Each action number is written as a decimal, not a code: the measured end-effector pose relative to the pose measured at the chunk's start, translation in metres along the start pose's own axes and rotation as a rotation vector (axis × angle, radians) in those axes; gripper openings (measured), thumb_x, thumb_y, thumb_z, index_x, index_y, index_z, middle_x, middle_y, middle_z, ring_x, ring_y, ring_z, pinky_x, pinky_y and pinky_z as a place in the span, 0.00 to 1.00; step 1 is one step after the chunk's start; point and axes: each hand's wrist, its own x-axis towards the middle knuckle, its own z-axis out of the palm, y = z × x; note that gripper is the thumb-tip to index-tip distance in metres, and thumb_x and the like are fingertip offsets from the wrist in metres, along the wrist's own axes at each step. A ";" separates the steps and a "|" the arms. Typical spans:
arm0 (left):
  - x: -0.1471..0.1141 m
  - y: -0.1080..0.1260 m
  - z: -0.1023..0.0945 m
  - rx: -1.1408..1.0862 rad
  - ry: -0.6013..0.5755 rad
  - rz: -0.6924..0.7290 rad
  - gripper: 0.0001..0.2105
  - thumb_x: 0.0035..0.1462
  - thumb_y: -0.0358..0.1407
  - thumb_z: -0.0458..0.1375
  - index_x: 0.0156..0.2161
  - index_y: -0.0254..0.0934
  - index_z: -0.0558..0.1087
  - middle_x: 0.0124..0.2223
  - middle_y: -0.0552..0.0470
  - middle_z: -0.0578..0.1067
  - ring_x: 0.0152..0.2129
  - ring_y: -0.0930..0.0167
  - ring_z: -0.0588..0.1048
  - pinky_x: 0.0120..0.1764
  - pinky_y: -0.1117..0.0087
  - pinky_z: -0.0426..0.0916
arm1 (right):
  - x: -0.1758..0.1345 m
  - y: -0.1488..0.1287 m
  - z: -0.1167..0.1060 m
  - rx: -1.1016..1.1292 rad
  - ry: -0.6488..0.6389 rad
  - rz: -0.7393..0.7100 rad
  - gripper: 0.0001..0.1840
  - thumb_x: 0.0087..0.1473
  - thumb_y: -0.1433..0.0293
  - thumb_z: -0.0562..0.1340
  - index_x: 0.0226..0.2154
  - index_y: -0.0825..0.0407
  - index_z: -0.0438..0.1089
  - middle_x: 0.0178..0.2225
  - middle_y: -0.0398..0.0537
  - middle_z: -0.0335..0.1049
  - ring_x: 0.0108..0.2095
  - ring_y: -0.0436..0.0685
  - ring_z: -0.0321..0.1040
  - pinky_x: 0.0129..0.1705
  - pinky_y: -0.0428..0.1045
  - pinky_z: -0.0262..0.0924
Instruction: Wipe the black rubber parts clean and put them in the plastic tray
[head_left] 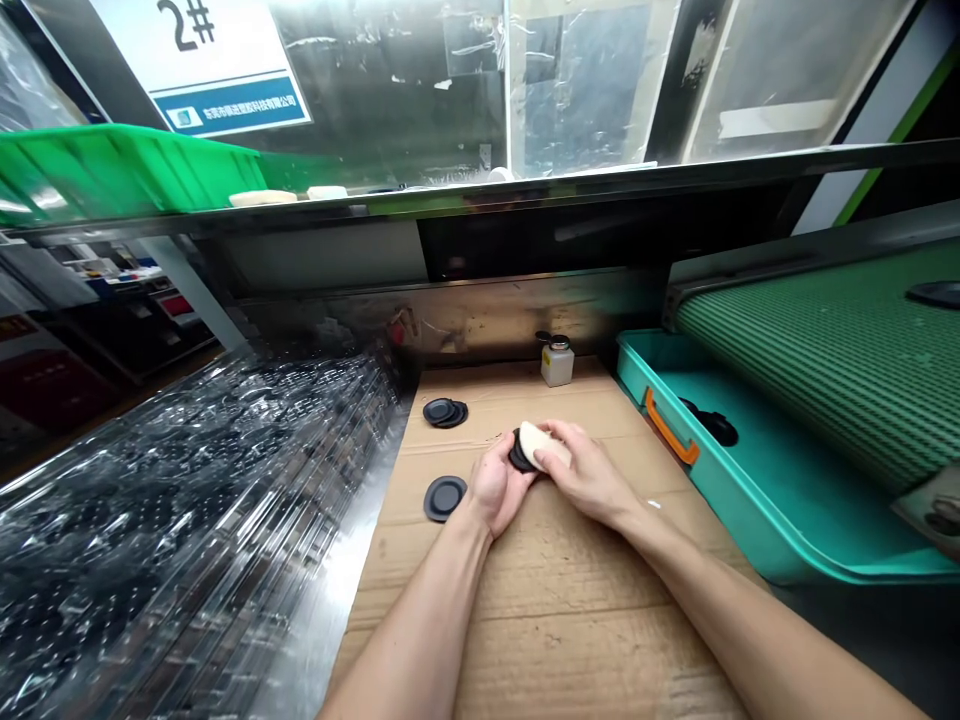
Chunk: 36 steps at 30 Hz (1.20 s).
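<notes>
My left hand (495, 487) is closed around a round black disc-shaped part (519, 455), held just over the cardboard. In my right hand (589, 470) is a cream-white pad (541, 446), its fingers pinching it against the face of the black part. The pad covers much of that part. Beside my left wrist a single black disc (445, 498) lies on the cardboard (555, 580). Farther back sits a small group of overlapping black discs (445, 412). A small squarish bottle (557, 361) with a dark metal top stands at the cardboard's far end.
Stacked clear plastic trays (187, 520) holding dark parts fill the left. At right, a teal bin (780, 520) with an orange handle (671, 427) sits beneath a green conveyor belt (840, 330). Above, a metal shelf (450, 205) carries a green crate (127, 170).
</notes>
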 end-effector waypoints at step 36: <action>-0.027 -0.008 0.028 1.272 0.089 0.765 0.42 0.44 0.34 0.67 0.63 0.44 0.52 0.52 0.48 0.70 0.52 0.64 0.67 0.57 0.60 0.56 | 0.013 0.057 -0.026 -0.180 0.079 0.380 0.17 0.52 0.64 0.57 0.44 0.52 0.68 0.40 0.51 0.72 0.41 0.56 0.68 0.41 0.46 0.58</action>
